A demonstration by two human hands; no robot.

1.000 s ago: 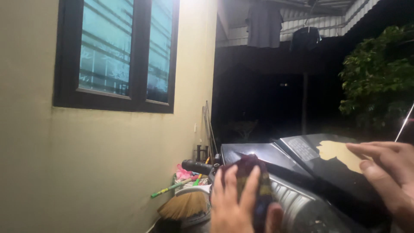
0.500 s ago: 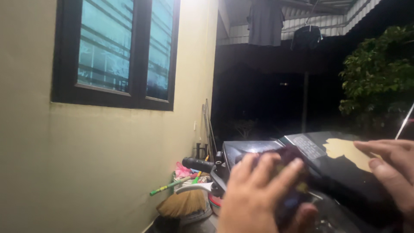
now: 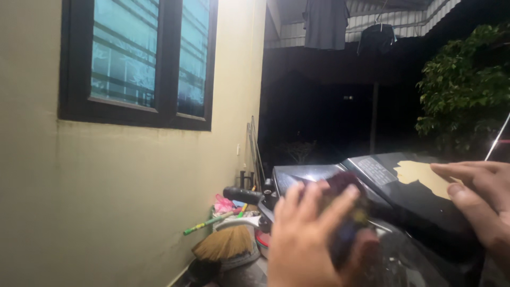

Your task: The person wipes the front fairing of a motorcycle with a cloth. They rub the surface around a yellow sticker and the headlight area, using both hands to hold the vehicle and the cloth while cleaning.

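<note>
My left hand (image 3: 311,239) grips a dark bundle of cloth (image 3: 348,218) with purple and blue patches, held low in the middle, above what looks like the open drum of a washing machine (image 3: 404,260). My right hand (image 3: 478,199) rests on the raised dark lid (image 3: 409,196) of the machine, fingers pressed flat near a pale worn patch (image 3: 422,175) on it. The bundle is blurred.
A yellow wall with a dark-framed window (image 3: 141,64) fills the left. A straw broom (image 3: 226,242), coloured sticks and a basin (image 3: 257,239) lie by the wall. Clothes hang (image 3: 324,24) from the roof. A leafy tree (image 3: 467,90) stands at right.
My left hand rose and spread its fingers over the dark bundle, turning it. My right hand stayed on the lid.
</note>
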